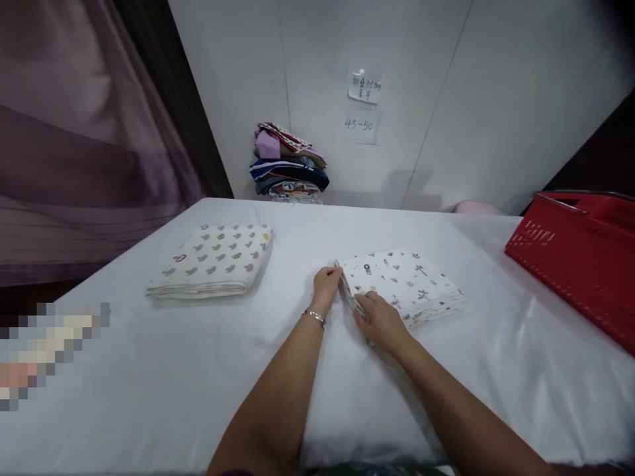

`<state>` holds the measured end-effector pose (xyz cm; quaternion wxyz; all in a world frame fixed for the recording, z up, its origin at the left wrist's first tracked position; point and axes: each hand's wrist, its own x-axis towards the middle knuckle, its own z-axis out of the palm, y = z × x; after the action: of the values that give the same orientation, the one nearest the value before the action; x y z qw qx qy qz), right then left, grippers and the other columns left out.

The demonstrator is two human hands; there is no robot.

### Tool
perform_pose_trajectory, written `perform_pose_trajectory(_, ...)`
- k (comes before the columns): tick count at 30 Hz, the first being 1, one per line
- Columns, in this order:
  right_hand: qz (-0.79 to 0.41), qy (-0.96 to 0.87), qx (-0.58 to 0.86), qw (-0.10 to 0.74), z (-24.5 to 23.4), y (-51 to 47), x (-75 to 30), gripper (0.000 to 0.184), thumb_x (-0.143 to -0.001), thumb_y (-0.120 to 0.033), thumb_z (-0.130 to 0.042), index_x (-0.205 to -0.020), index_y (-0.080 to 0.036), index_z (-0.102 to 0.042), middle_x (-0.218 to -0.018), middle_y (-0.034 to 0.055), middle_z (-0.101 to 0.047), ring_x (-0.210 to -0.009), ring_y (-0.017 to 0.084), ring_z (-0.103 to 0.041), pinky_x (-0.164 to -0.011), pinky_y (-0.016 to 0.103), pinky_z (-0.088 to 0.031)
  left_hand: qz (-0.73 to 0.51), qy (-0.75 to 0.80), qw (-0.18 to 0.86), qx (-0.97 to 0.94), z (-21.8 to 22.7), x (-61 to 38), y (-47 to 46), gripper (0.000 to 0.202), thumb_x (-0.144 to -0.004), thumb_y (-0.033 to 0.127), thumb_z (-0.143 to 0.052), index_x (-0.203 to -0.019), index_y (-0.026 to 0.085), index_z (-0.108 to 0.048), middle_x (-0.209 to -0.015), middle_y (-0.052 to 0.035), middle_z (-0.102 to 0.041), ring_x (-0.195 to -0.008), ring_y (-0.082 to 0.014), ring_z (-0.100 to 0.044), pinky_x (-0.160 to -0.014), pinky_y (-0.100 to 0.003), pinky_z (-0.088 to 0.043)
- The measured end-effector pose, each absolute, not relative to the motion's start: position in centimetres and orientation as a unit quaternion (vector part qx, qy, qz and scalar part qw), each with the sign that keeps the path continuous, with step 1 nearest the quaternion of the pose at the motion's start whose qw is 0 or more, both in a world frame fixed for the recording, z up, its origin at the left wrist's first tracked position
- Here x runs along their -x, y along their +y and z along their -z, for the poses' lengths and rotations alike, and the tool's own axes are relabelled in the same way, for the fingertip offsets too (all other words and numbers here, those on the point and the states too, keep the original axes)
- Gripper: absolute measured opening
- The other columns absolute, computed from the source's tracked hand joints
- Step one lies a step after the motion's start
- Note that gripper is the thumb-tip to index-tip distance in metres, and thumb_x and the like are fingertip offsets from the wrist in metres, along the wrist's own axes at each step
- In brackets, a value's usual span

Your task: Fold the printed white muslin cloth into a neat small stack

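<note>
A white cloth [397, 277] printed with small grey palm trees and other figures lies folded on the white-covered table [198, 370]. My left hand [327, 285], with a silver bracelet at its wrist, pinches the far corner of the cloth's left edge. Nearer to me, my right hand [381, 318] grips the same edge, which is slightly raised between the two hands. Its fingers wrap over the layers and hide part of them. To the left, apart from both hands, a second folded cloth [218, 258] with grey, red, green and yellow motifs lies flat.
A red plastic basket [570, 258] with a metal handle stands at the right. Beyond the table's far edge is a stack of folded fabrics [290, 165] against the wall. Two handwritten paper signs [362, 125] hang there. A purplish curtain [89, 145] hangs at the left, above a blurred-out patch.
</note>
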<state>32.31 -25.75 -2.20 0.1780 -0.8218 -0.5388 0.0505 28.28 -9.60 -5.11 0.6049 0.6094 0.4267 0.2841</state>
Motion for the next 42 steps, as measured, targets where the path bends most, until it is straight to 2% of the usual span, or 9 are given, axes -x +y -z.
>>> perform_pose_trajectory(8,-0.025,-0.545,0.82,0.173,2.1,-26.3,-31.7,0.022,-0.08,-0.019,-0.051,-0.101,-0.021,-0.057,-0.098,0.0063,-0.055,-0.09,0.019,-0.05,-0.074,0.025,-0.036,-0.204,0.408,0.644,-0.614,4.7,-26.6,-10.6,0.019,-0.067,0.031,-0.058,-0.057,0.016,-0.053,-0.053,0.0017,-0.053,-0.039,-0.005,-0.036,-0.041,-0.021,-0.025)
perform_pose_trajectory(12,-0.007,-0.542,0.82,0.182,2.5,-26.5,-31.6,0.022,-0.08,-0.015,-0.047,-0.099,-0.02,-0.058,-0.096,0.0065,-0.055,-0.09,0.018,-0.05,-0.074,0.025,-0.037,-0.177,0.388,0.657,-0.621,4.4,-26.2,-11.1,0.018,-0.067,0.028,-0.058,-0.055,0.015,-0.052,-0.055,0.001,-0.055,-0.038,-0.0044,-0.034,-0.04,-0.021,-0.023)
perform_pose_trajectory(20,-0.012,-0.526,0.824,0.21,2.7,-26.5,-32.0,0.027,-0.081,-0.013,-0.042,-0.102,-0.02,-0.059,-0.094,0.0055,-0.057,-0.089,0.017,-0.052,-0.075,0.025,-0.038,-0.136,0.345,0.688,-0.624,4.1,-26.0,-11.1,0.026,-0.071,0.034,-0.056,-0.053,0.015,-0.051,-0.051,0.0019,-0.051,-0.036,-0.0038,-0.03,-0.039,-0.021,-0.018)
perform_pose_trajectory(26,-0.004,-0.516,0.819,0.253,2.8,-26.6,-32.4,0.034,-0.08,-0.009,-0.04,-0.107,-0.019,-0.058,-0.093,0.0048,-0.059,-0.09,0.017,-0.052,-0.077,0.025,-0.039,-0.12,0.327,0.696,-0.627,3.9,-25.7,-11.0,0.026,-0.073,0.032,-0.053,-0.055,0.014,-0.052,-0.051,0.0017,-0.051,-0.038,-0.0042,-0.031,-0.038,-0.021,-0.016)
perform_pose_trajectory(29,-0.008,-0.513,0.827,0.23,2.5,-26.7,-32.0,0.035,-0.081,-0.011,-0.04,-0.11,-0.02,-0.057,-0.095,0.0045,-0.058,-0.091,0.017,-0.052,-0.074,0.025,-0.038,-0.114,0.321,0.696,-0.632,3.7,-25.6,-11.0,0.023,-0.073,0.032,-0.054,-0.058,0.014,-0.053,-0.054,0.0018,-0.053,-0.038,-0.004,-0.032,-0.039,-0.02,-0.017)
perform_pose_trajectory(34,0.005,-0.537,0.825,0.173,2.2,-27.0,-31.2,0.036,-0.08,-0.015,-0.046,-0.115,-0.019,-0.053,-0.1,0.0061,-0.057,-0.092,0.018,-0.05,-0.072,0.025,-0.039,-0.099,0.313,0.692,-0.643,3.7,-25.6,-11.0,0.03,-0.073,0.038,-0.056,-0.054,0.014,-0.05,-0.049,0.0033,-0.047,-0.038,-0.0041,-0.031,-0.039,-0.021,-0.017)
perform_pose_trajectory(37,0.02,-0.549,0.818,0.17,2.4,-27.2,-31.2,0.042,-0.078,-0.01,-0.046,-0.118,-0.018,-0.052,-0.104,0.0075,-0.056,-0.094,0.018,-0.049,-0.077,0.026,-0.039,-0.1,0.31,0.682,-0.655,3.9,-25.7,-11.2,0.03,-0.071,0.038,-0.059,-0.055,0.014,-0.05,-0.049,0.0038,-0.048,-0.039,-0.0039,-0.031,-0.04,-0.021,-0.018)
perform_pose_trajectory(42,0.065,-0.542,0.82,0.171,2.6,-27.4,-31.6,0.04,-0.078,-0.004,-0.041,-0.113,-0.015,-0.057,-0.105,0.0095,-0.057,-0.097,0.02,-0.048,-0.081,0.028,-0.04,-0.11,0.305,0.67,-0.668,4.2,-25.9,-11.4,0.03,-0.072,0.037,-0.059,-0.054,0.014,-0.051,-0.046,0.0044,-0.046,-0.039,-0.0043,-0.032,-0.041,-0.021,-0.021)
